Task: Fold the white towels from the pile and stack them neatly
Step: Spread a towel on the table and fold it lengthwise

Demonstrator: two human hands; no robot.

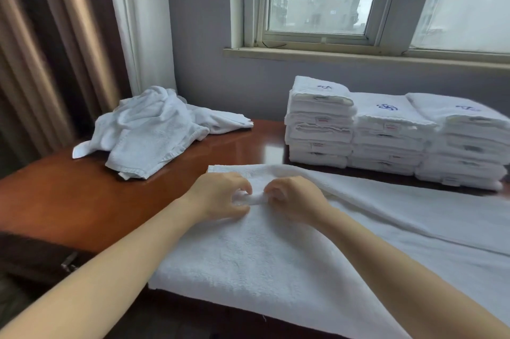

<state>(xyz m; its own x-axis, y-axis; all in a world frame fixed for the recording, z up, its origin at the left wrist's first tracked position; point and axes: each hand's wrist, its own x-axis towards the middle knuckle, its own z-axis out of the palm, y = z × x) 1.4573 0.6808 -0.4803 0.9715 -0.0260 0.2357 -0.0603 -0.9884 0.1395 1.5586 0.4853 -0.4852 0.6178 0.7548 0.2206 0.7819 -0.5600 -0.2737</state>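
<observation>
Towel [262, 256]; its fold between left hand [218, 195] and right hand [295, 198]; each grip a pinch on it

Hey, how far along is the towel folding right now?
Done: three stacks of folded towels stand at the back right. In hand: the left hand and right hand pinch the spread towel. Left: the rumpled pile on the table.

Left hand [220, 196], right hand [296, 198] on towel [248, 258]
</observation>
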